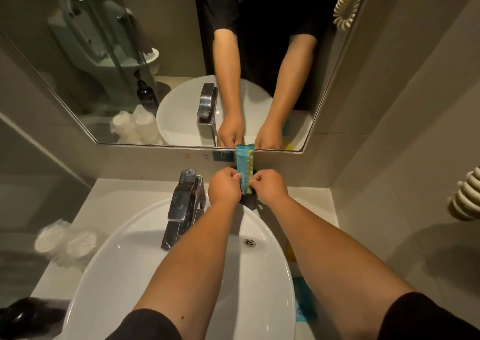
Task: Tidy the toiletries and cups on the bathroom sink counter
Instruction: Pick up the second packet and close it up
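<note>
A teal and yellow toiletry packet (pixel 245 167) stands upright at the back of the counter, against the wall below the mirror. My left hand (pixel 224 187) pinches its left edge and my right hand (pixel 270 187) pinches its right edge. A small dark holder (pixel 249 201) shows just beneath the packet, between my wrists. Two wrapped cups (pixel 65 243) sit on the counter left of the white basin (pixel 130 256). Another teal packet (pixel 305 306) lies on the counter right of the basin, and a yellow item (pixel 291 252) peeks out beside my right forearm.
A chrome faucet (pixel 183 204) stands behind the basin, close to my left hand. A black pump bottle (pixel 19 313) sits at the near left corner. The mirror (pixel 104 67) fills the wall ahead. A coiled cord (pixel 465 197) hangs on the right wall.
</note>
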Demonstrator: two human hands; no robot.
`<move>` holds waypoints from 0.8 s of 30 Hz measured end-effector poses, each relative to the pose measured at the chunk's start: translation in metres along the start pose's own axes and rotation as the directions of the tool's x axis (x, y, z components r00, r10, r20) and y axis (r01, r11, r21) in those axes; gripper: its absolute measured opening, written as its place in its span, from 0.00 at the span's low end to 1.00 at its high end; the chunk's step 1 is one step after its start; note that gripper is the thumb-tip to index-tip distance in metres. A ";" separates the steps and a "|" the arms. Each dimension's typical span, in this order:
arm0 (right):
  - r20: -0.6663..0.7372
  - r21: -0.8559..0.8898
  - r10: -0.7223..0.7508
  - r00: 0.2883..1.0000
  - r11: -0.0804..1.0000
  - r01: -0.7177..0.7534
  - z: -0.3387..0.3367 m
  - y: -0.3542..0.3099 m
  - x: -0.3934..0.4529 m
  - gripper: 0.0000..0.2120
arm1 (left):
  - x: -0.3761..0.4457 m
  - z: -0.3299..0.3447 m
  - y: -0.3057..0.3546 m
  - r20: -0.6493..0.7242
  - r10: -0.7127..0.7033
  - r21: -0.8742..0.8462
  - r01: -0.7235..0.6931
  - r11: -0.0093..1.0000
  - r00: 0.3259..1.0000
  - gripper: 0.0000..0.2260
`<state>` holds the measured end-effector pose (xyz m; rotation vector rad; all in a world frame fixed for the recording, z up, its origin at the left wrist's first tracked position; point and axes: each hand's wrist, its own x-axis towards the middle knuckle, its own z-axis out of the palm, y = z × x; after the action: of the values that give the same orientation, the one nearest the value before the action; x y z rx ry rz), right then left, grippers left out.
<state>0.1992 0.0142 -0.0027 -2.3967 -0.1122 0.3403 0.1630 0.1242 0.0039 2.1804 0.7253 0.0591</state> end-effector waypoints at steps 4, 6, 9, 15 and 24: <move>-0.005 0.027 0.032 0.999 0.999 -0.032 0.003 0.002 0.003 0.18 | 0.003 0.003 -0.002 -0.007 0.024 0.030 -0.024 0.999 1.000 0.09; 0.001 0.029 0.039 0.999 0.999 -0.039 0.002 0.002 0.003 0.18 | 0.004 0.004 -0.003 -0.005 0.036 0.043 -0.036 0.998 0.999 0.09; 0.004 0.035 0.044 0.999 0.998 -0.044 0.003 0.004 0.003 0.17 | 0.004 0.004 -0.004 -0.007 0.045 0.038 -0.045 0.998 0.999 0.09; -0.001 0.022 0.040 0.999 0.999 -0.039 0.001 0.002 0.000 0.15 | 0.003 0.001 -0.003 -0.013 0.050 0.054 -0.049 0.997 0.999 0.09; -0.046 -0.125 -0.071 0.996 0.990 0.064 -0.022 -0.001 -0.016 0.12 | -0.009 -0.005 0.003 -0.020 0.111 0.148 -0.107 0.983 0.994 0.10</move>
<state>0.1902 -0.0014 0.0172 -2.5149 -0.1959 0.2475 0.1555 0.1216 0.0110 2.3634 0.6423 0.0959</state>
